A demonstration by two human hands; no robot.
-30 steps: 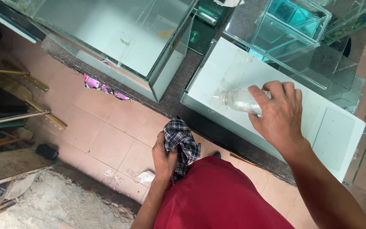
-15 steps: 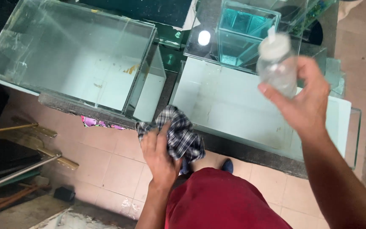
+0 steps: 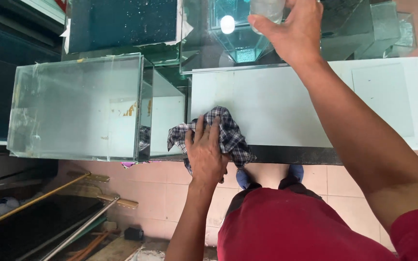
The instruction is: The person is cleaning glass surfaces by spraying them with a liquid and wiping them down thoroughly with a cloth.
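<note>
Down at the front edge of the white panel, the left hand was pressing a checked cloth, with the fingers spread over it and gripping it. The cloth lay partly on the panel and partly over its dark edge. The right hand was raised above the far side of the panel and was closed around a clear bottle, of which only the lower part could be seen at the top of the view. Just beside the panel, to the left, stood an empty glass tank, and behind the panel there were smaller glass tanks. The person wore a red shirt and stood on a pink tiled floor. Some long poles lay on the left near the floor.
</note>
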